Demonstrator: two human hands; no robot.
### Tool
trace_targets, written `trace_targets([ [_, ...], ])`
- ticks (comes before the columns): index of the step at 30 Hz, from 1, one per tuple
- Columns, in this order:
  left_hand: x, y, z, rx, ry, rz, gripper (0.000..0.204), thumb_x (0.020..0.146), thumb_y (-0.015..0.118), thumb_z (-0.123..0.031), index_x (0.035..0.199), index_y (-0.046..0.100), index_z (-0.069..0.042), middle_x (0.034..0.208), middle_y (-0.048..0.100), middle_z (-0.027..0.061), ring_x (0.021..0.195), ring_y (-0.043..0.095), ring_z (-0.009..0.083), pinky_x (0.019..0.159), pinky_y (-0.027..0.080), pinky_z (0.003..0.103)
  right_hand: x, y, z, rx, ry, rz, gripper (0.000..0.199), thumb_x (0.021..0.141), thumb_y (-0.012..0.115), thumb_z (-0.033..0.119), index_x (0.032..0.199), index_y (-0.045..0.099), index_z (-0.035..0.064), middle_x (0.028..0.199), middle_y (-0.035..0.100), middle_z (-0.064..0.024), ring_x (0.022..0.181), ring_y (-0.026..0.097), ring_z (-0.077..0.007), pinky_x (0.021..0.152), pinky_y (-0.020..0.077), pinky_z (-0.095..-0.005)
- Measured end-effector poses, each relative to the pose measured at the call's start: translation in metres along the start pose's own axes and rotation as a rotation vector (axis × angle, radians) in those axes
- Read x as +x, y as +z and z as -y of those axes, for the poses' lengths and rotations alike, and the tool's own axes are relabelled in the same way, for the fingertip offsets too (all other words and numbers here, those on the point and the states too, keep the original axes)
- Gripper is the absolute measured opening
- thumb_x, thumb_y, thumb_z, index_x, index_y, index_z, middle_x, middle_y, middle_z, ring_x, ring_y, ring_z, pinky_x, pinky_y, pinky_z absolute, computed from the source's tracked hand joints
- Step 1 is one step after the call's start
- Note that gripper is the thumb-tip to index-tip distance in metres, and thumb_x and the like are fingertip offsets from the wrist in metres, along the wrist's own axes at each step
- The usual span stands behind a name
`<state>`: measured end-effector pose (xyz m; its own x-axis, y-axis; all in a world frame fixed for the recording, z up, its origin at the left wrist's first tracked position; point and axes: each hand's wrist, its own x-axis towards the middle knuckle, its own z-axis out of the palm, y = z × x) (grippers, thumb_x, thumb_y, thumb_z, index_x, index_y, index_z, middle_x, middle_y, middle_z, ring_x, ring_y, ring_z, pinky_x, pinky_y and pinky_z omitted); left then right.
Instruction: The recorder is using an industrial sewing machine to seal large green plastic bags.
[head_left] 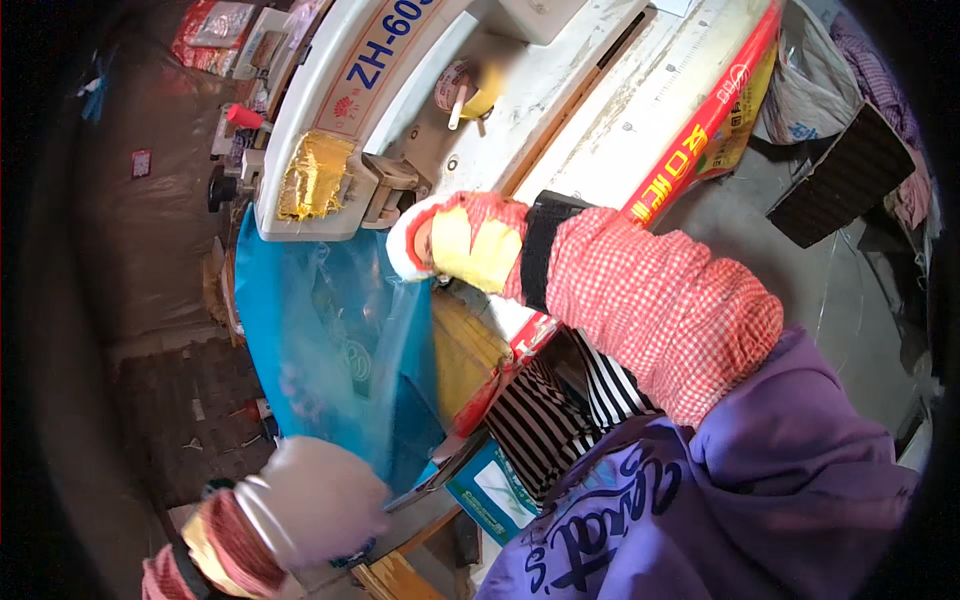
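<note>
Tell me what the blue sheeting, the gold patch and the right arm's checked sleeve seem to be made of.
Blue sheeting: likely plastic, smooth with a soft sheen, though coated cloth is possible.
Gold patch: probably glossy foil or metallic tape, crinkled with bright glints.
Checked sleeve: apparently matte woven cloth, falling in soft gathers.

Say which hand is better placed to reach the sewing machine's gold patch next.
Likely the right hand: it's nearer the gold patch on the sewing machine; the left hand is low in view, farther off.
</note>
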<state>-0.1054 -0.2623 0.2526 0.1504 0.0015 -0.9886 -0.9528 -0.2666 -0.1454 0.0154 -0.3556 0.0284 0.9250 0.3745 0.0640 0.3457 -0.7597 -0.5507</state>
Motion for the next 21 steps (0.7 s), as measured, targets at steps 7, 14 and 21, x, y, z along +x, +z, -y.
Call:
trace_targets([
  [7, 0.077, 0.007, -0.051, 0.174, 0.415, -0.452, 0.013, 0.07, 0.06, -0.02, 0.061, 0.064, -0.013, 0.065, 0.062, 0.0045, 0.065, 0.063, 0.0254, 0.063, 0.046, 0.037, -0.094, 0.023, 0.07, -0.6, -0.187, -0.106, 0.029, 0.085, 0.059, 0.032, 0.104, 0.071, 0.0131, 0.112, 0.066, -0.0078, 0.114, 0.054, -0.0226, 0.102, 0.0327, -0.0401],
  [14, 0.089, 0.018, -0.038, -0.164, 0.369, -0.632, 0.02, 0.082, 0.06, -0.028, 0.078, 0.059, -0.008, 0.076, 0.06, 0.01, 0.07, 0.062, 0.0293, 0.061, 0.051, 0.04, -0.096, 0.041, 0.046, 0.601, -0.529, -0.307, 0.026, 0.082, 0.058, 0.02, 0.099, 0.067, 0.0025, 0.093, 0.069, -0.0149, 0.084, 0.067, -0.0296, 0.073, 0.0529, -0.0338],
  [21, 0.091, 0.041, -0.043, -0.371, 0.21, -0.802, 0.022, 0.081, 0.065, -0.029, 0.081, 0.06, -0.008, 0.079, 0.058, 0.0112, 0.073, 0.062, 0.0322, 0.062, 0.051, 0.041, -0.073, 0.001, 0.009, 0.526, 0.399, -0.129, 0.058, 0.08, 0.064, 0.037, 0.125, 0.055, 0.0022, 0.107, 0.066, -0.0214, 0.098, 0.065, -0.0345, 0.085, 0.0501, -0.0408],
])
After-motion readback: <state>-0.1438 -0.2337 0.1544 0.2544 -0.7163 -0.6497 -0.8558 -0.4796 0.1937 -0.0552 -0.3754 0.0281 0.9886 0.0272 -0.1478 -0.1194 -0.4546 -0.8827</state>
